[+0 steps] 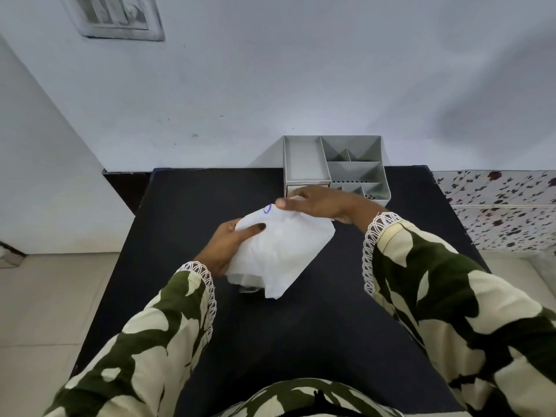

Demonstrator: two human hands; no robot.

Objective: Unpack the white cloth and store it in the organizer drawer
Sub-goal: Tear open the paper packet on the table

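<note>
One white package (282, 251) sits at the middle of the black bench (301, 341), held between both hands. It looks like a white cloth inside a thin, translucent wrapper: the surface is pale and slightly glossy with soft creases, roughly rectangular, with one corner pointing toward the person and a rumpled, folded edge at its lower left. A small blue mark (267, 209) shows near its far corner. Whether the wrapper is opened cannot be told.

Left hand (228, 245): closed around the package's left edge, thumb lying across the top face, fingers hidden underneath.

Right hand (319, 203): pinching the package's far corner, thumb and fingertips pressed on the white material; the rest of the hand extends over the far right edge.

Both forearms wear sleeves in a dark green and cream print with white lace cuffs (376, 236).

Beyond the package, just behind the right hand, a grey organizer (334, 164) stands at the bench's far edge against the pale wall (270, 85). It has one long open tray on its left side and several smaller open compartments on its right. A small drawer front (307, 188) shows below the tray, partly hidden by the right hand; whether it is shut cannot be told.

Right of the bench, level with the organizer, lies a floral-patterned surface (496, 206). Left of the package, past the bench edge, is light floor tile (45, 296).
</note>
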